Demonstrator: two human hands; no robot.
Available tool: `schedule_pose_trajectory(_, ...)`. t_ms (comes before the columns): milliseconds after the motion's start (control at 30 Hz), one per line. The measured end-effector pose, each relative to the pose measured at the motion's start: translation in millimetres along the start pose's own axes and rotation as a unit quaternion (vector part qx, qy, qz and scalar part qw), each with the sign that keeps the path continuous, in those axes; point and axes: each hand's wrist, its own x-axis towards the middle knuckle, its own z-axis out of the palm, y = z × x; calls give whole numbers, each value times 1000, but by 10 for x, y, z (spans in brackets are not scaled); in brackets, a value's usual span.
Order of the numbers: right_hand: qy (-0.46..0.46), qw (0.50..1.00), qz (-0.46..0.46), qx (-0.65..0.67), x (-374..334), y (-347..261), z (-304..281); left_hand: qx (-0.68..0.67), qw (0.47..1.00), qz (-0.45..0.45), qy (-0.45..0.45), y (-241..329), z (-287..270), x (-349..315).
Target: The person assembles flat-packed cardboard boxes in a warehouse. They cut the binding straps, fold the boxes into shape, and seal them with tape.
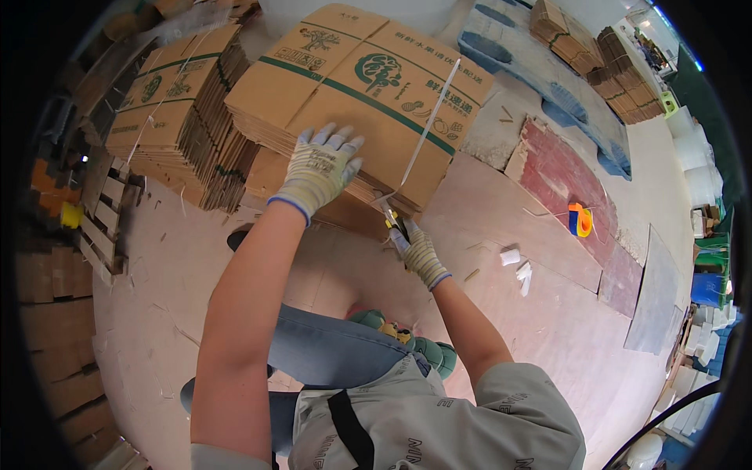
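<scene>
A bundle of flat brown cardboard boxes (368,70) with green print lies in front of me, bound by a white strap (431,121) on its right side. My left hand (321,166), in a striped glove, rests flat with fingers spread on the bundle's near edge. My right hand (421,254), gloved too, is closed around a cutting tool (394,218) with a metal head and yellow and black handles. The tool's head touches or nearly touches the strap at the bundle's near edge; its exact type is unclear.
Another strapped cardboard stack (168,110) stands at left beside a wooden pallet (107,207). A blue pallet (501,51) lies at far right, with more bundles (568,35). An orange and blue tape dispenser (580,220) sits on a worn red board (552,168). White scraps (510,257) litter the floor.
</scene>
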Motion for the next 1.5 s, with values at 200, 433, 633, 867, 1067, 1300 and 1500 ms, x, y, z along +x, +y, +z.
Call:
schedule_pose_trajectory(200, -49, 982, -104, -149, 528, 206, -13, 26, 999, 10, -36, 173, 395, 235)
schedule_pose_trajectory(433, -251, 923, 86, -280, 494, -375, -328, -27, 999, -16, 16, 165, 495, 150)
schedule_pose_trajectory(633, -578, 551, -23, -602, -165, 8, 140, -38, 997, -36, -60, 178, 242, 198)
schedule_pose_trajectory(867, -445, 660, 153, -586, 41, -308, 279, -194, 972, -120, 47, 31, 61, -1395)
schedule_pose_trajectory(1067, -255, 808, -23, -530, 677, -172, 1123, -212, 903, -337, 159, -16, 15, -2841)
schedule_pose_trajectory(1300, -88, 948, 51, -302, 1428, 903, 2179, -222, 879, -352, 233, -165, -53, -2895)
schedule_pose_trajectory(1500, -88, 923, 20, -374, 1374, 557, 2367, -255, 870, -369, 204, -228, -33, -2914)
